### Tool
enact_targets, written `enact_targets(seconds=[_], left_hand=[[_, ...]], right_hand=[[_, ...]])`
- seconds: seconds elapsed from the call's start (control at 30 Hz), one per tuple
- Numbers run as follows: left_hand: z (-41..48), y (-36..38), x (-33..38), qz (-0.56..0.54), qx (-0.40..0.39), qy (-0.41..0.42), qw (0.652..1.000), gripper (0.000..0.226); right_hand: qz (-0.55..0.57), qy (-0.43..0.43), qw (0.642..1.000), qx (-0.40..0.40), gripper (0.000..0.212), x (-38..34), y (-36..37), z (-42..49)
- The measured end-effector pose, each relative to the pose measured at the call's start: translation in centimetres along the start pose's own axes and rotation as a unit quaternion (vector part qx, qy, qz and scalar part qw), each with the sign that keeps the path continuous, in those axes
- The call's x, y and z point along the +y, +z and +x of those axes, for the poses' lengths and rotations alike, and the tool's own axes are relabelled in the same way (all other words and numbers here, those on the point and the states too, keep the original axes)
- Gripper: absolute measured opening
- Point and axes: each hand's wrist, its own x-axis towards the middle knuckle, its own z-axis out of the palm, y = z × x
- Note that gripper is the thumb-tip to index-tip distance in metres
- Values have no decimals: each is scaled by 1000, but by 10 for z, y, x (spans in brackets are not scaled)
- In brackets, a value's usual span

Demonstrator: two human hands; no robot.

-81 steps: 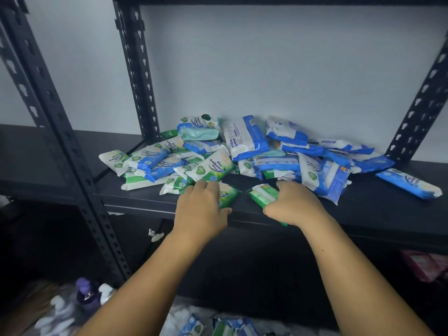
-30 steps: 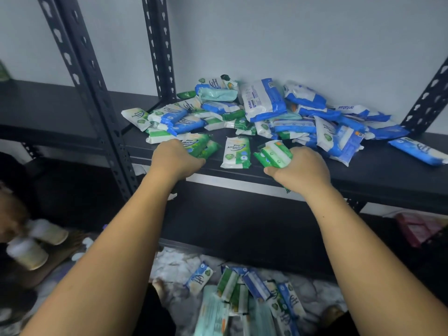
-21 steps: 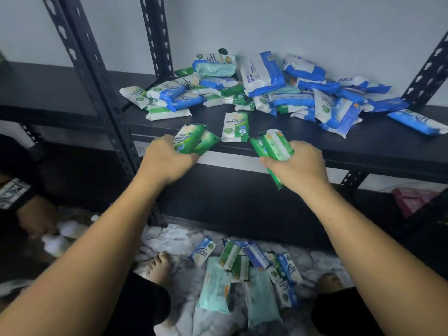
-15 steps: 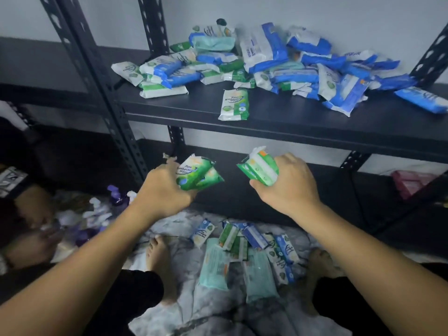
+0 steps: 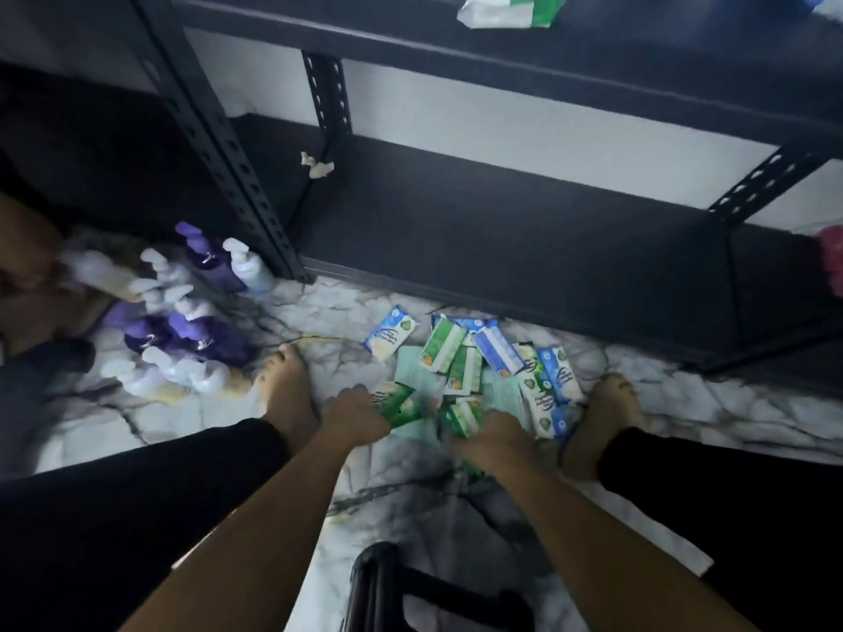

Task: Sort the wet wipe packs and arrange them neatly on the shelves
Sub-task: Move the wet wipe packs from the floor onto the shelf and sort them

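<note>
While you stoop over the pile (image 5: pixel 483 358) on the floor (image 5: pixel 182 421), your left grip (image 5: pixel 356 419) is curled round a green wipe pack (image 5: pixel 401 405) and your right grip (image 5: pixel 490 437) round a second green pack (image 5: pixel 460 417), probably held low to group greens together before shelving.

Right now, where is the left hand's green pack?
Head view, lower centre: the green wipe pack is in the left hand, at the floor pile, beside a foot.

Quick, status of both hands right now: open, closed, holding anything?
Left hand: grips a green wet wipe pack.
Right hand: grips a bundle of green packs.
</note>
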Motion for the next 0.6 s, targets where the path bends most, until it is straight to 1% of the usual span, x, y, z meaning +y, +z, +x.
enact_targets(seconds=[0.03, 0.1, 0.13, 0.17, 0.23, 0.3, 0.37, 0.43, 0.47, 0.53, 0.6], left_hand=[[3, -4, -1, 4, -6, 2, 1000, 75], [15, -12, -6, -7, -38, 8, 999, 93], [21, -15, -9, -15, -48, 10, 999, 98], [27, -17, -12, -21, -52, 2, 998, 99], [41, -15, -18, -38, -47, -13, 998, 90], [56, -12, -24, -81, -16, -24, 996, 80], [81, -5, -34, -132, 29, -37, 990, 69], [72, -23, -24, -150, 84, -39, 984, 66], [61, -36, -15, -144, 105, -35, 983, 67], [52, -53, -4, -96, 129, -49, 986, 60], [47, -65, 4, -44, 150, -51, 986, 63]], right_hand=[[-11, -4, 1000, -10, 53, 3, 5, 6], [-32, -11, 999, -19, 67, 3, 11, 18], [-47, -15, 999, -11, 73, 2, 13, 25], [-63, -21, 998, 4, 74, 0, 12, 31], [-95, -39, 994, 48, 71, -8, 9, 43], [-78, -73, 990, 97, 69, -20, 6, 57], [-70, -104, 985, 118, 73, -36, 5, 74], [-91, -128, 981, 113, 82, -55, 6, 92], [-95, -133, 981, 105, 85, -64, 8, 101], [-95, -144, 981, 93, 86, -78, 14, 118], [-85, -159, 979, 97, 85, -89, 23, 129]])
